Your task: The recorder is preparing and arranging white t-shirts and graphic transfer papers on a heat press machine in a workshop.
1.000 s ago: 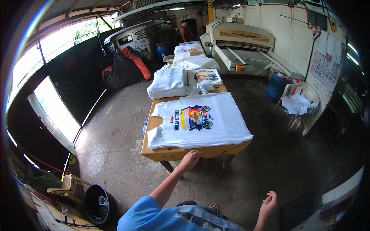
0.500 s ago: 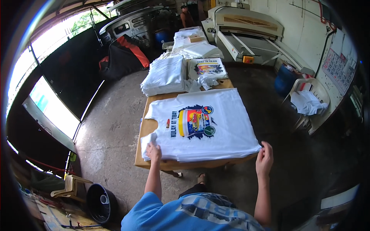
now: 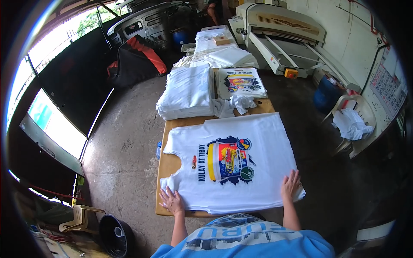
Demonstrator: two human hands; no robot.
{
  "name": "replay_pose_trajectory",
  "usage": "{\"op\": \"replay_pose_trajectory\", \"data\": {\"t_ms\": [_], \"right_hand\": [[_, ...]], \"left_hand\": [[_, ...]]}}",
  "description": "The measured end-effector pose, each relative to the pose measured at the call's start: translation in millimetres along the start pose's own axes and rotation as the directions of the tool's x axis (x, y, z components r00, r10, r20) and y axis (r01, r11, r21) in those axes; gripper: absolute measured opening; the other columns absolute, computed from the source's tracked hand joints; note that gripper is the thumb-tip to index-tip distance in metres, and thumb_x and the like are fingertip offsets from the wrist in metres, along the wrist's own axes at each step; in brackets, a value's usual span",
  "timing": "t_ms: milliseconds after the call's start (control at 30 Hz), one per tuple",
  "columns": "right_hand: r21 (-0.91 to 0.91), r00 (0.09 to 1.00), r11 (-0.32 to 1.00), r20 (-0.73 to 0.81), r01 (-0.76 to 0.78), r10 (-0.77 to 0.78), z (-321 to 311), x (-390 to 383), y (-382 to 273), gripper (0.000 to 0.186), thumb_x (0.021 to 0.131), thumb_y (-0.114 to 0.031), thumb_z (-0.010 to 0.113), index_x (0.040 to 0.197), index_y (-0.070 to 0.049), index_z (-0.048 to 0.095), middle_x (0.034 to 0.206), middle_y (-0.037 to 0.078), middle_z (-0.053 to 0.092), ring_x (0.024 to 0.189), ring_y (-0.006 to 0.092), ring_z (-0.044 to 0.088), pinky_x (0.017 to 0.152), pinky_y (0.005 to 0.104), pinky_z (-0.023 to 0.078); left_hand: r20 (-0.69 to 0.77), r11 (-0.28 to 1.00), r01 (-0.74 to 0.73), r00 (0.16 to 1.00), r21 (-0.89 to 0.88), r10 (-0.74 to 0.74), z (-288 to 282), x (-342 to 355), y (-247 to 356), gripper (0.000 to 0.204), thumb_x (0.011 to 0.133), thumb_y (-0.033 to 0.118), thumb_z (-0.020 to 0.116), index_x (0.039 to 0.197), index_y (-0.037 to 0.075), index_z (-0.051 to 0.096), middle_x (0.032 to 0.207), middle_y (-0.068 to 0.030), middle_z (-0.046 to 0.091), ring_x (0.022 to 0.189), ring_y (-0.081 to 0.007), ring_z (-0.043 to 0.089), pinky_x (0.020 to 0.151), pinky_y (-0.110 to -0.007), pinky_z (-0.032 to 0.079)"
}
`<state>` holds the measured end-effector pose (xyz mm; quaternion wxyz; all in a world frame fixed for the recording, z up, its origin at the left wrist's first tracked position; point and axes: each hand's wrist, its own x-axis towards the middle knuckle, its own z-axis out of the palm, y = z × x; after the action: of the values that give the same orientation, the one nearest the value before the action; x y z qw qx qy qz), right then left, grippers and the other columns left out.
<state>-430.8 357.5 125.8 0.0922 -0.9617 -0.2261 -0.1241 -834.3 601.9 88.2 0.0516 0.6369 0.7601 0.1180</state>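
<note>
A white sleeveless shirt (image 3: pixel 271 146) lies spread flat on top of others near the front of the wooden table (image 3: pixel 266 105). Its neck points left, and a red, yellow and dark blue print sits in its middle. My left hand (image 3: pixel 173 202) rests with fingers spread on the shirt's near left corner, by the shoulder. On the near right part, close to the hem, my right hand (image 3: pixel 291 185) lies flat with its fingers stretched out. Neither hand grips the fabric.
Beyond the shirt stand a tall stack of folded white cloth (image 3: pixel 186 91), printed shirts (image 3: pixel 251 89) and a crumpled cloth (image 3: pixel 242 103). A large machine (image 3: pixel 279 25) stands at the far right, with a blue barrel (image 3: pixel 326 93) and a chair (image 3: pixel 363 109) nearer. A black tub (image 3: pixel 115 241) is at lower left.
Both hands have gone from holding the shirt's near corners to lying flat on it. The near left fold now lies smoother. My view has moved closer over the table.
</note>
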Motion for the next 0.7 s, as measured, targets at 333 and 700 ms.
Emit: {"op": "replay_pose_trajectory", "data": {"t_ms": [333,700], "right_hand": [[0.106,0.968,0.993,-0.250,0.054,-0.025,10.2,73.3,0.0,0.049,0.087,-0.025,0.043,0.131,-0.011,0.029,0.138,0.015,0.023,0.126,0.0300,0.024,0.096,0.0558,0.022],[0.078,0.982,0.982,0.091,-0.173,0.166,49.9,57.1,18.3,0.041,0.089,-0.031,0.038,0.117,-0.002,0.039,0.110,0.019,0.050,0.099,0.0340,0.049,0.082,0.0441,0.039]], "left_hand": [[-0.036,0.998,-0.009,0.999,-0.059,0.007,3.1,4.3,-0.1,0.054,0.080,0.037,0.046,0.131,0.022,0.034,0.140,-0.0082,0.022,0.129,-0.0274,0.019,0.102,-0.054,0.005],[0.014,1.000,0.022,1.000,0.003,-0.022,3.0,8.8,3.2,0.055,0.079,0.038,0.046,0.131,0.025,0.033,0.141,-0.0051,0.022,0.130,-0.0241,0.019,0.101,-0.054,0.007]]}}
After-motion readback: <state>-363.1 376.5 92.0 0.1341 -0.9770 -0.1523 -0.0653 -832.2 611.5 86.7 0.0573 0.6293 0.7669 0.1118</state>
